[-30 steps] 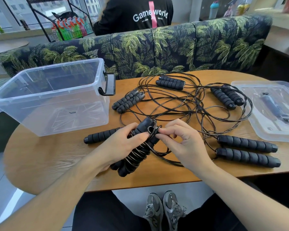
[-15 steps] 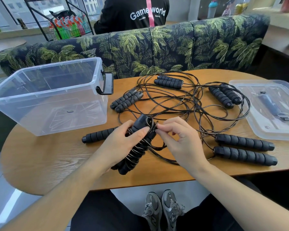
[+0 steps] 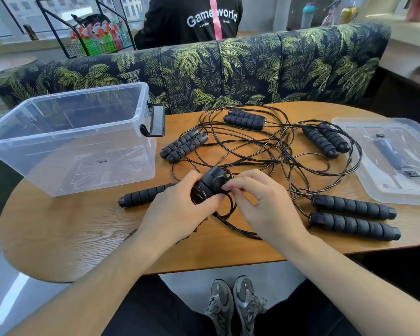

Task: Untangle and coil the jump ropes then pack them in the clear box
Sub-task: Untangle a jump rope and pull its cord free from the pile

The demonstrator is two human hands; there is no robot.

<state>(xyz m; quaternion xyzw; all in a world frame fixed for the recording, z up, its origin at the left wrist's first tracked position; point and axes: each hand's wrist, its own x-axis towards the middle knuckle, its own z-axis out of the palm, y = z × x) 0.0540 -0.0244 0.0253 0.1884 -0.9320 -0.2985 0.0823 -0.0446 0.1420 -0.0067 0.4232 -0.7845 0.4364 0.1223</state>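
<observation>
While the left hand [image 3: 179, 209] grips a pair of black handles wound round with cord [image 3: 210, 184] at the near middle of the wooden table [image 3: 58, 234], the right hand [image 3: 259, 202] pinches the cord just beside the handles' upper end, thumb and forefinger closed on it. Beyond the hands, the tangle of jump ropes [image 3: 264, 154] sprawls across the table with handle pairs at its far, left and right edges. At far left stands the clear box [image 3: 70, 139], uncovered, and its lid [image 3: 393, 161] lies flat at the right.
</observation>
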